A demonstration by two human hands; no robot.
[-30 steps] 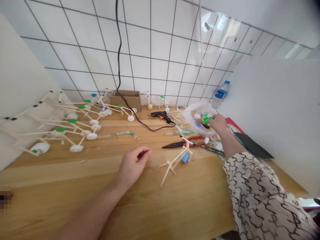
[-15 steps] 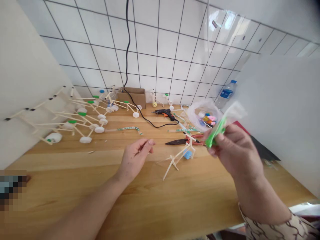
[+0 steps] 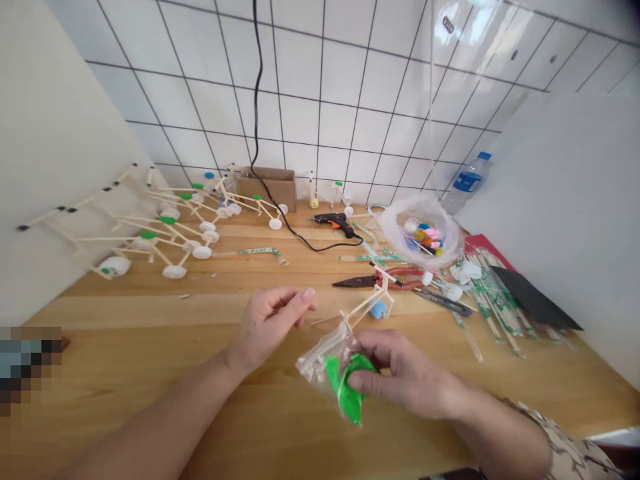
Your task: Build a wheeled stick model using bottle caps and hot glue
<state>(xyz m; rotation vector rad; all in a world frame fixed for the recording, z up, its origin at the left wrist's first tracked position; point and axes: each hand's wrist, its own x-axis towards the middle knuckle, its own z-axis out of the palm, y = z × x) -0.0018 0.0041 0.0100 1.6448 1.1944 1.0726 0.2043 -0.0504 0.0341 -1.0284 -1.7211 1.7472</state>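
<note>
My right hand [image 3: 405,373] grips a small clear zip bag [image 3: 315,363] with soft green material [image 3: 353,393] in it. Thumb and fingers pinch the bag's right side, above the front of the table. Just behind the bag stands a small bike-like frame of wooden sticks [image 3: 363,305] with black-tipped handlebars and a blue lump [image 3: 379,308] under it; the bag hides its near end. Left of the frame, my left hand [image 3: 275,323] is closed, thumb against curled fingers. What it holds, if anything, is hidden.
Red-handled pliers [image 3: 355,282], a hot glue gun [image 3: 335,221] and dark scissors [image 3: 443,301] lie behind the frame. Several finished stick models [image 3: 165,243] stand at left. At right are a white plastic bag [image 3: 395,230] of coloured lumps, wrapped sticks [image 3: 493,293] and a bottle [image 3: 467,181].
My right hand has brought the green-filled bag down and left, from the right side to in front of the stick frame. My left hand stays nearly in place; the view has shifted slightly.
</note>
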